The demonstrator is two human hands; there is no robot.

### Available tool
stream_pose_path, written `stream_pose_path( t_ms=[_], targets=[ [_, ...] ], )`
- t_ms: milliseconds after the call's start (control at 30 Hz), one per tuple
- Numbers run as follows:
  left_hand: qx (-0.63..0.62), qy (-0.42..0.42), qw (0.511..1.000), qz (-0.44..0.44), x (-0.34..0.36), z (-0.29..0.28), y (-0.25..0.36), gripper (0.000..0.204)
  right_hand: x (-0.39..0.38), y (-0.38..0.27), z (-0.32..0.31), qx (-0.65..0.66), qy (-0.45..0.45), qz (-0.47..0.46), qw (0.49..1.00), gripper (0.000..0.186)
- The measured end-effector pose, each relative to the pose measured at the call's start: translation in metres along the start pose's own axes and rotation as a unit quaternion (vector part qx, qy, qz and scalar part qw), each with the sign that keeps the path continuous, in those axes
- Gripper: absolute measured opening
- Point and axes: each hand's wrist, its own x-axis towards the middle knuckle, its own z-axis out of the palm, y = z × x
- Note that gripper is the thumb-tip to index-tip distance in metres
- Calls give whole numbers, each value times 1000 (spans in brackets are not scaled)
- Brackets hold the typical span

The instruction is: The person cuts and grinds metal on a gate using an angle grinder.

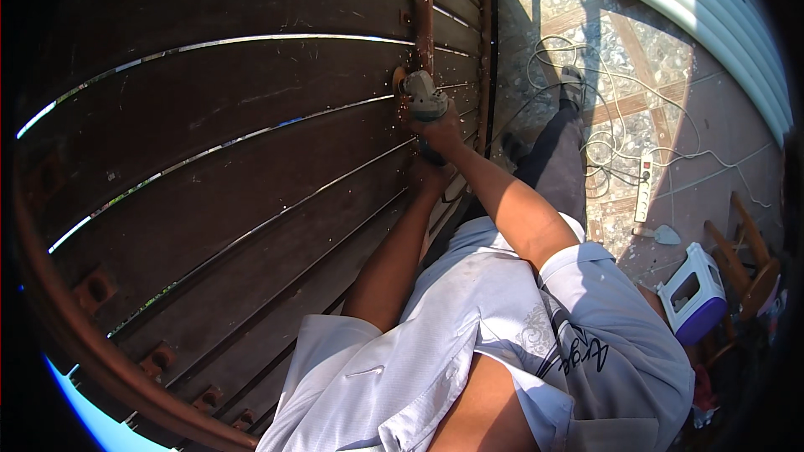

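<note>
Both my hands are wrapped round an angle grinder with a grey head and a dark body. My right hand grips it just behind the head. Lower down, my left hand closes on the rear of the body, partly hidden by shadow. The orange-brown disc meets the brown slatted panel or sits very close to it, beside a reddish-brown upright tube. Small bright specks are scattered around the disc and across the slats.
On the sunlit tiled floor to my right lie looped cables, a white power strip and a trowel. A white and purple step stool and a wooden chair stand nearer. White corrugated sheeting edges the far right.
</note>
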Motion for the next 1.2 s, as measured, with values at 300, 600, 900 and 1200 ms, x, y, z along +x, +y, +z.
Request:
stream_pose_path(
  t_ms=[300,600,900,1200],
  targets=[
    [-49,17,998,20,-15,-17,15,88,3,9,-3,-42,8,9,999,91],
    [7,-3,1000,13,-14,-18,14,81,-1,-1,-4,-23,4,17,1000,85],
    [-56,21,997,52,-11,-14,10,89,-3,-8,-4,-27,0,-5,1000,83],
    [-58,-60,996,-34,-19,-29,23,76,0,-3,-6,-30,-6,-11,999,83]
  ],
)
